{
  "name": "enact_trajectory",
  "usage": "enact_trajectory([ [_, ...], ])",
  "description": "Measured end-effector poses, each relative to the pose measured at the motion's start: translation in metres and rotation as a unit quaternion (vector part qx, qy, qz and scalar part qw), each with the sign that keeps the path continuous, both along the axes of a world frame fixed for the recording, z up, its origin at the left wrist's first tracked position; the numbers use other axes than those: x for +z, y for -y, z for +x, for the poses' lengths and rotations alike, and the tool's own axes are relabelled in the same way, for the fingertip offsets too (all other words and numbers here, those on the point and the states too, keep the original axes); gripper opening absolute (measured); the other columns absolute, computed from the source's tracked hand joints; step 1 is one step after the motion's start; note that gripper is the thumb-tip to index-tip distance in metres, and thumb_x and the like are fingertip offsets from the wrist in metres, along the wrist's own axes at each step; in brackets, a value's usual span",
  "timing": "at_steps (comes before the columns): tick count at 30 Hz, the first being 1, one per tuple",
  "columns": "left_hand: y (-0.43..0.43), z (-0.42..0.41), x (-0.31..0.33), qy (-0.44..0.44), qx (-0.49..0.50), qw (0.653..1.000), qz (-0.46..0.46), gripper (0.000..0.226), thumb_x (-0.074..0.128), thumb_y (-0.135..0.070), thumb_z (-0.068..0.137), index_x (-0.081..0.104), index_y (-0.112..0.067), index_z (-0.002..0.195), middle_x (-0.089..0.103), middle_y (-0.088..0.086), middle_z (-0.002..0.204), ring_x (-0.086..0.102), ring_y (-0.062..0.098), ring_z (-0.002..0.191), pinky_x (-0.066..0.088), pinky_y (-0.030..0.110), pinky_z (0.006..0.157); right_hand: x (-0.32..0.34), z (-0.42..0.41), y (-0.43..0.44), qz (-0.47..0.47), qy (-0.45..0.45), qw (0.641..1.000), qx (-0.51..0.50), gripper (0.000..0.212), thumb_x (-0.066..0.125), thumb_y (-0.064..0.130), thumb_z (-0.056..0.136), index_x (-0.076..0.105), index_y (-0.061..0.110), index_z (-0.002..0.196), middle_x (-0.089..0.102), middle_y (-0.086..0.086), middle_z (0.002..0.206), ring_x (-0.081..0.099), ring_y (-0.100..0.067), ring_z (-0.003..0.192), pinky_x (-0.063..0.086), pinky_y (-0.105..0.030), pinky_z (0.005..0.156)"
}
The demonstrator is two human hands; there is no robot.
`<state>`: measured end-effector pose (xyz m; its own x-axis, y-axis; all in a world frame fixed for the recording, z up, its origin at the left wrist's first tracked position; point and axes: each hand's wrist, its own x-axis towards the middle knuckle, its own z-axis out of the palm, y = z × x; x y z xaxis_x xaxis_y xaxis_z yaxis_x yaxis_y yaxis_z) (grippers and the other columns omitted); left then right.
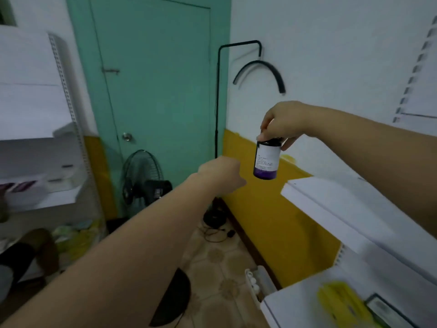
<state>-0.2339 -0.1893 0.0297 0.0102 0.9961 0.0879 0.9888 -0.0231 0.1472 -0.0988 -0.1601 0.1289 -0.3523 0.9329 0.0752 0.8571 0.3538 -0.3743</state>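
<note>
A small dark bottle [266, 160] with a white label, a purple band at the bottom and a dark cap hangs in the air in front of the yellow-and-white wall. My right hand [282, 124] grips it from above by the cap. My left hand [221, 175] is stretched forward just left of and below the bottle, apart from it, with its back toward me. Its fingers are curled away from view, and I cannot see anything in them.
A teal door [151, 86] stands ahead, with a floor fan [142, 178] before it. White shelves [40, 129] line the left side. A white shelf [335, 204] juts out at the right, below it a surface with yellow items [340, 304]. Cables lie on the tiled floor [217, 261].
</note>
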Motion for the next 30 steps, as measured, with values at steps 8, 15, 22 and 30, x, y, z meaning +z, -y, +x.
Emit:
enact_trajectory([
  [8,-0.108,-0.087,-0.023,0.013,0.080,0.996,-0.025,0.040,0.049,-0.038,0.094,0.052,-0.009,0.121,0.056,0.008,0.110,0.050,0.023,0.091,0.040,0.031,0.072,-0.025,-0.098,-0.143,-0.024,0.026,0.998,0.060,0.040,0.066,0.027,0.089,0.061,0.000,0.117,0.066,-0.017,0.110,0.067,-0.033,0.095,0.056,-0.042,0.086],
  [15,-0.235,-0.149,-0.054,0.015,0.087,0.994,-0.062,0.040,0.049,-0.039,0.094,0.051,-0.011,0.121,0.055,0.008,0.117,0.053,0.027,0.107,0.042,0.034,0.077,-0.066,-0.156,-0.276,-0.061,0.053,0.996,0.036,0.042,0.067,0.032,0.087,0.063,0.001,0.115,0.067,-0.016,0.110,0.068,-0.030,0.095,0.056,-0.038,0.085],
  [22,-0.367,-0.159,-0.113,0.016,0.000,0.994,-0.107,0.022,0.050,-0.031,0.093,0.054,-0.011,0.101,0.048,0.004,0.092,0.047,0.022,0.086,0.039,0.032,0.069,-0.132,-0.164,-0.390,-0.119,0.046,0.991,-0.050,0.043,0.071,0.033,0.083,0.064,0.002,0.112,0.069,-0.014,0.107,0.070,-0.030,0.090,0.058,-0.034,0.077],
  [30,-0.503,-0.106,-0.206,0.027,-0.153,0.971,-0.181,0.036,0.050,-0.034,0.095,0.036,-0.018,0.066,0.054,0.008,0.087,0.056,0.027,0.086,0.049,0.040,0.075,-0.219,-0.100,-0.493,-0.145,0.091,0.972,-0.163,0.034,0.066,0.032,0.088,0.065,0.001,0.100,0.061,-0.009,0.080,0.064,-0.026,0.075,0.047,-0.026,0.055],
])
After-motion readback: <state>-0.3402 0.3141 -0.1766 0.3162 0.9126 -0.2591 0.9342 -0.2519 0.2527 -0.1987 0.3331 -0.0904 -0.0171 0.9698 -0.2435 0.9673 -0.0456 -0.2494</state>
